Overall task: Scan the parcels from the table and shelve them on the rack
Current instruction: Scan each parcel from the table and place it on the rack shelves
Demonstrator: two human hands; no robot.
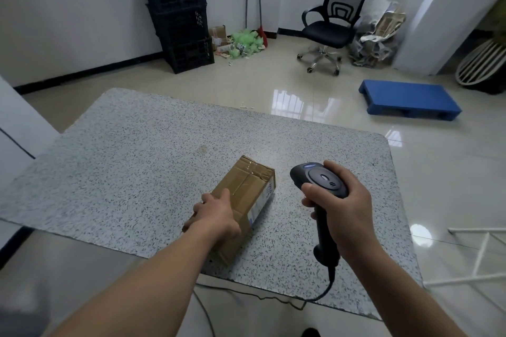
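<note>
I judged the box (pixel 247 182) stiff and light; left hand (pixel 216 213) clasped its long edges, right hand (pixel 347 208) the scanner (pixel 323 180).

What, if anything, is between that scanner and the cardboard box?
Nothing visible. Only bare table lies between the scanner in the right hand and the box, whose labelled side faces it. The left hand holds the box's near end, clear of the gap.

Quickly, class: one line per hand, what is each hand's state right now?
Left hand: grips the cardboard parcel lying on the table.
Right hand: closed round the barcode scanner, holding it.
</note>
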